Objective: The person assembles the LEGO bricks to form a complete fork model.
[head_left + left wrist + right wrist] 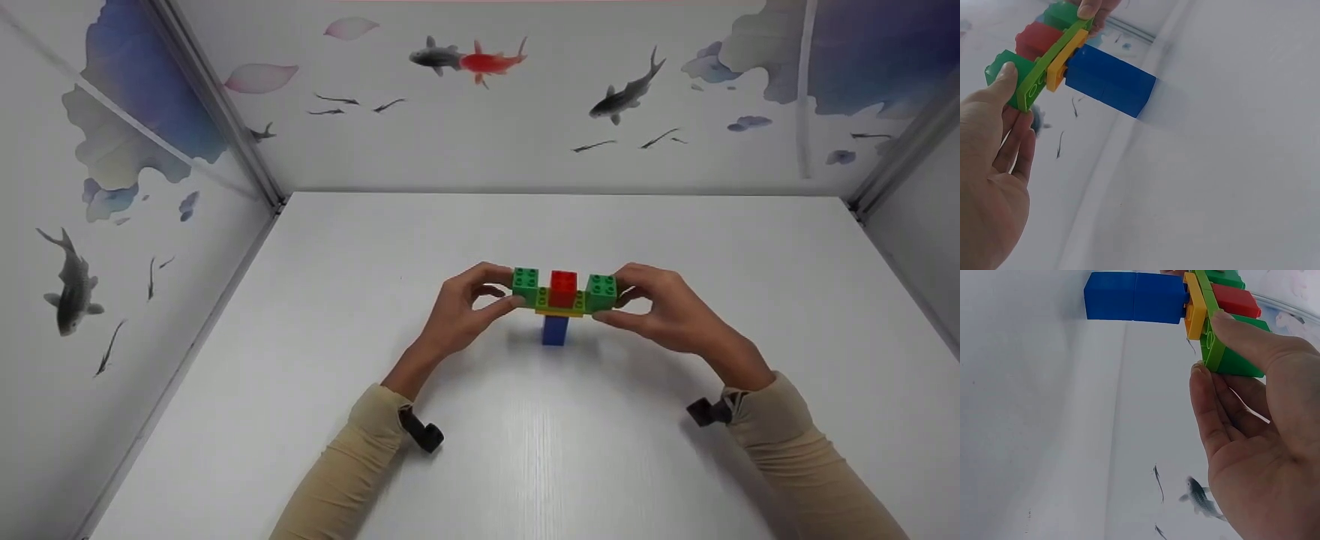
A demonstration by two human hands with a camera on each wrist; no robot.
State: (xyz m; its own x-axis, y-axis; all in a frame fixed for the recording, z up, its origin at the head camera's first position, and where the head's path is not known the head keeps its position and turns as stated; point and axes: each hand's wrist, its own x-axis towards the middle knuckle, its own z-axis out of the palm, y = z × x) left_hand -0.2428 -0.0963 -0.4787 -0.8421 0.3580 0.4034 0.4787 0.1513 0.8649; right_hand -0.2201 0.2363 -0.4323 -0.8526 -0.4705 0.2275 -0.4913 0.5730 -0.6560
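A toy-brick build stands upright between the two hands. Its post is two stacked blue bricks (554, 330), with their lower end right at the white tabletop. Above them come a yellow plate (1064, 61) and a longer lime-green plate (1036, 84). On that plate a red brick (563, 289) sits in the middle, with a green brick (525, 285) at the left end and another green brick (602, 292) at the right end. My left hand (465, 311) pinches the left green brick between thumb and fingers. The right one (671, 311) grips the opposite end the same way.
The white table (525, 450) runs back to a wall (510, 150) printed with fish and petals. Another printed wall (150, 285) borders its left side. A small black camera (424, 433) is strapped at the left cuff, and a second black camera (709, 411) at the right.
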